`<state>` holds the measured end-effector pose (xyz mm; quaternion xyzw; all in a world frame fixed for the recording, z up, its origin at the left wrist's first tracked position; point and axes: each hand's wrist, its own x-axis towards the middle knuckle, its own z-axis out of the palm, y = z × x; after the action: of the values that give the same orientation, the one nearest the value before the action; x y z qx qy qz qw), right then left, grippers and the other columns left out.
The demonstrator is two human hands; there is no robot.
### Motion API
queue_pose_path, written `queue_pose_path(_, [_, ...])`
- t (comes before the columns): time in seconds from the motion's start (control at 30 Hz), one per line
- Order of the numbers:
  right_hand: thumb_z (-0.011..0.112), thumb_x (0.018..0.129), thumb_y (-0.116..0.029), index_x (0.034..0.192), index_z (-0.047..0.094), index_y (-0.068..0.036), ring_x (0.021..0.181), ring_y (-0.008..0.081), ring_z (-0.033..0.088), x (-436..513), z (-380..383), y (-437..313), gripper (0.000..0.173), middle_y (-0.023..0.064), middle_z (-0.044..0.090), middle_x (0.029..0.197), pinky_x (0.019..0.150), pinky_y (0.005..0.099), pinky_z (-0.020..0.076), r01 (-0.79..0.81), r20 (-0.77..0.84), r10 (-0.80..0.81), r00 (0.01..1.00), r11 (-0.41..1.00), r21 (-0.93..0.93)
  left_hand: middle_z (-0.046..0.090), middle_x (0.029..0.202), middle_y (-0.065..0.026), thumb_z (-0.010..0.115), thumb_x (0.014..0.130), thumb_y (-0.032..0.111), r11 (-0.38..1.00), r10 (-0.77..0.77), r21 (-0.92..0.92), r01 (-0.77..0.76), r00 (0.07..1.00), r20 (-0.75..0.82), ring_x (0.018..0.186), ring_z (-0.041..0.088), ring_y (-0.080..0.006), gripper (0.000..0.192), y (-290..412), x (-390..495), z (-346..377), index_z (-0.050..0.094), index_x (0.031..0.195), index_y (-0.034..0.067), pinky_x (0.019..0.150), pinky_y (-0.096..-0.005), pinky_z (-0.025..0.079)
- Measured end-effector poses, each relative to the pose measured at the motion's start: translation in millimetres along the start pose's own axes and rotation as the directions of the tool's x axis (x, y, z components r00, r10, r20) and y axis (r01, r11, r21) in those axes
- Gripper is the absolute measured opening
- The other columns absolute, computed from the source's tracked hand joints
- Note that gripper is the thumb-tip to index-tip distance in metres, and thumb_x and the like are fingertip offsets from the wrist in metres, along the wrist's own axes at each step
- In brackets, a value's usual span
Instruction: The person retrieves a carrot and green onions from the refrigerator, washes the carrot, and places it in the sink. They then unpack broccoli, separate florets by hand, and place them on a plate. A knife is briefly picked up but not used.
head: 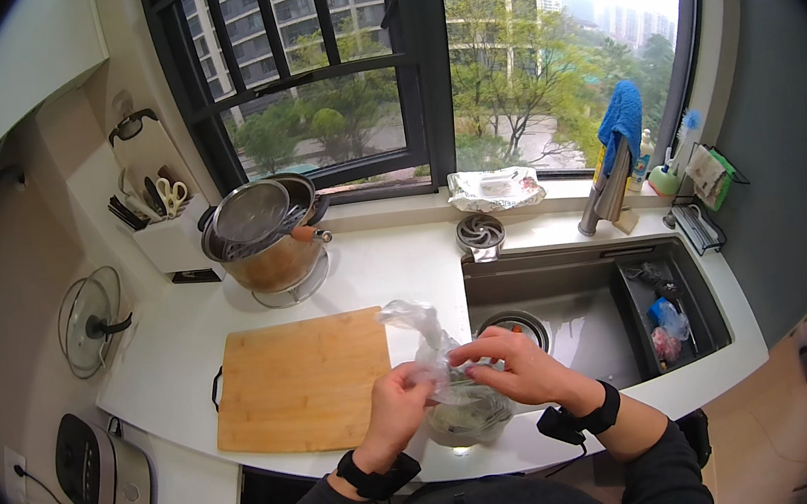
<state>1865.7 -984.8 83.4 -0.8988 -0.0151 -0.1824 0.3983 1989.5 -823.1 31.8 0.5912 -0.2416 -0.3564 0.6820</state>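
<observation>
A clear plastic bag with something greenish inside lies at the counter's front edge, between the cutting board and the sink. Its crumpled upper part rises towards the back left. My left hand pinches the gathered plastic between thumb and fingers. On the other side, my right hand is at the bag's neck with thumb and index finger apart; whether it grips any plastic cannot be told. A wooden cutting board lies flat to the left of the bag.
The sink is at the right, with a side tray holding small bags. Behind the board, a steel pot with a strainer stands on a round rack. A knife block with scissors, a drain strainer and a faucet stand further back.
</observation>
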Motion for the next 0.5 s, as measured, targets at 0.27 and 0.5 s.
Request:
queue_pose_path(0.27, [0.066,0.079,-0.013,0.097,0.064,-0.008,0.086,0.0247,0.055,-2,19,16,0.019,0.0068,0.056,0.100,0.069,0.0338,0.0477,0.166,-0.016,-0.168,0.986,0.981,-0.099,0.063,0.088,-0.0055,0.055,0.083,0.005,0.965,-0.075,-0.252,0.070,0.997,-0.009,0.079,0.061,-0.0139,0.016,5,-5,5,0.060,0.097,-0.001,0.070,-0.0285,0.053])
queue_pose_path(0.5, [0.066,0.072,-0.013,0.081,0.061,-0.008,0.087,0.0260,0.054,-8,46,13,0.011,0.0062,0.055,0.096,0.070,0.0358,0.0475,0.307,0.109,-0.287,0.952,0.893,-0.329,0.062,0.097,-0.0082,0.047,0.082,0.000,0.938,-0.255,-0.240,0.249,0.967,0.006,0.090,0.061,-0.0181,0.022,6,-6,0,0.058,0.101,-0.001,0.075,-0.0334,0.053])
